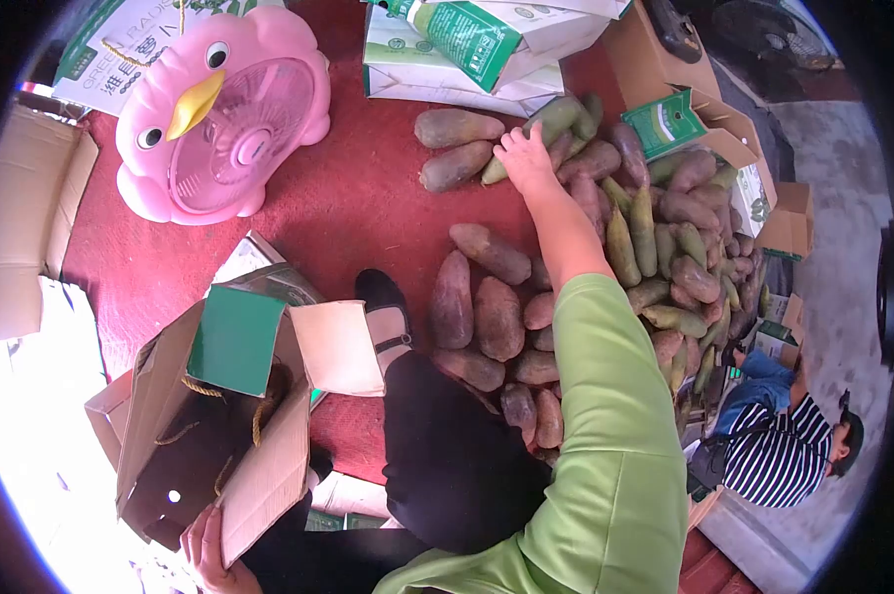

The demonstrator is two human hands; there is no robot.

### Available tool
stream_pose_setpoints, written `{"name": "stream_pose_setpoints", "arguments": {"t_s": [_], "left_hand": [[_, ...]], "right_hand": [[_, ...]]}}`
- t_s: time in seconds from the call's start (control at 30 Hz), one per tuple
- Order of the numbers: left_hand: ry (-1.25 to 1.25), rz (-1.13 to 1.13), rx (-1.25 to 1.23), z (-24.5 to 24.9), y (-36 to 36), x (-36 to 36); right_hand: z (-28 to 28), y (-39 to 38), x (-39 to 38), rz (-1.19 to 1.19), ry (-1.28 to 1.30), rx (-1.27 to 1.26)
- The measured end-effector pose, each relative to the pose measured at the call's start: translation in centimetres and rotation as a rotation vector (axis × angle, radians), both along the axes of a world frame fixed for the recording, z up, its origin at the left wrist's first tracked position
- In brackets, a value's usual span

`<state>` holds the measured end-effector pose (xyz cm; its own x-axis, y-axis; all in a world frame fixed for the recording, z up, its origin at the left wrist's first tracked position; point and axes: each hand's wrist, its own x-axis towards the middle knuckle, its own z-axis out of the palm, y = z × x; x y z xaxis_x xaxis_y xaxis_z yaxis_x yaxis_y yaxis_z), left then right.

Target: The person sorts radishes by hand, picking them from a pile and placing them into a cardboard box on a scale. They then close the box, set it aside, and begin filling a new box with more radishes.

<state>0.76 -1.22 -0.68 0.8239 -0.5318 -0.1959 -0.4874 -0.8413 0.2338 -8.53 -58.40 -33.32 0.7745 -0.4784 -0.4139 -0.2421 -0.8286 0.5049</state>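
Observation:
My right hand [528, 156] reaches out past the pile, its fingers curled over a long green radish [556, 119]. Two reddish-brown radishes [457, 129] lie just left of that hand. Down at the lower left, my left hand [209, 554] grips the edge of an open cardboard box [259, 485], fingers on one side of the flap. This box stands tilted by my legs, with a green flap [236, 339], a pale flap [338, 346] and rope handles showing. Its inside is dark, and I cannot make out any contents.
A large heap of radishes [695, 277] spreads to the right on the red carpet [358, 198]. A pink fan [234, 119] stands at upper left. Printed boxes [467, 49] lie at the back. A person in a striped shirt [779, 450] is at far right.

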Motion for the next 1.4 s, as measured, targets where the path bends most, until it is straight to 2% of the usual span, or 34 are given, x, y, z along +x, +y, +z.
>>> {"name": "stream_pose_setpoints", "arguments": {"t_s": [0.1,0.17,0.23,0.47,0.57,0.63,0.7,0.73,0.77,0.87,0.9,1.0,1.03,1.1,1.13,1.3,1.4], "left_hand": [[-0.046,-0.131,-0.028,0.3,-0.8,0.6],[-0.011,-0.069,-0.037,0.3,-0.8,0.4],[-0.013,-0.060,-0.041,0.4,-1.1,0.4],[0.011,-0.040,-0.023,0.6,-0.6,0.5],[0.032,0.029,-0.037,0.7,-1.0,-0.3],[0.014,0.010,-0.040,-0.1,0.0,0.4],[-0.022,0.032,-0.034,0.2,-0.2,-0.1],[-0.010,0.039,-0.040,0.6,-0.7,-0.2],[0.012,0.040,-0.014,1.1,-0.8,-0.3],[-0.005,0.062,-0.081,0.7,-0.7,-0.5],[-0.017,0.057,-0.083,0.5,-0.4,-0.6],[-0.083,0.034,-0.068,0.4,-0.3,-1.2],[-0.089,0.044,-0.075,0.6,-0.3,-1.3],[-0.118,0.018,-0.048,0.8,-0.2,-1.6],[-0.130,0.017,-0.054,0.7,-0.2,-1.7],[-0.189,-0.017,-0.051,0.5,0.7,-2.1],[-0.197,-0.016,-0.067,0.5,0.8,-2.3]], "right_hand": [[0.4,0.5,-0.2,0.043,0.050,0.000],[-0.2,0.5,-0.6,0.064,0.033,-0.005],[-2.0,0.2,-1.6,0.194,-0.108,-0.102],[-0.9,1.2,-2.1,0.172,-0.076,-0.047],[-0.8,2.2,-2.7,0.162,-0.143,0.023],[-0.5,3.2,-3.1,0.129,-0.390,0.122],[0.8,4.6,-3.2,0.078,-0.445,0.139],[1.1,5.0,-3.6,0.111,-0.564,0.167],[2.5,5.9,-3.3,0.043,-0.513,0.189],[5.3,7.1,-3.6,-0.155,-0.653,0.262],[5.7,6.7,-3.8,-0.137,-0.657,0.265],[7.9,5.7,-5.2,-0.258,-1.041,0.441],[8.2,5.3,-5.4,-0.244,-1.044,0.441],[10.2,5.8,-5.3,-0.521,-1.534,0.955],[11.4,6.3,-5.5,-0.643,-1.661,1.216],[23.6,12.1,-3.0,-0.476,-1.787,1.335],[30.5,15.4,-1.8,-0.108,-1.733,1.563]]}}
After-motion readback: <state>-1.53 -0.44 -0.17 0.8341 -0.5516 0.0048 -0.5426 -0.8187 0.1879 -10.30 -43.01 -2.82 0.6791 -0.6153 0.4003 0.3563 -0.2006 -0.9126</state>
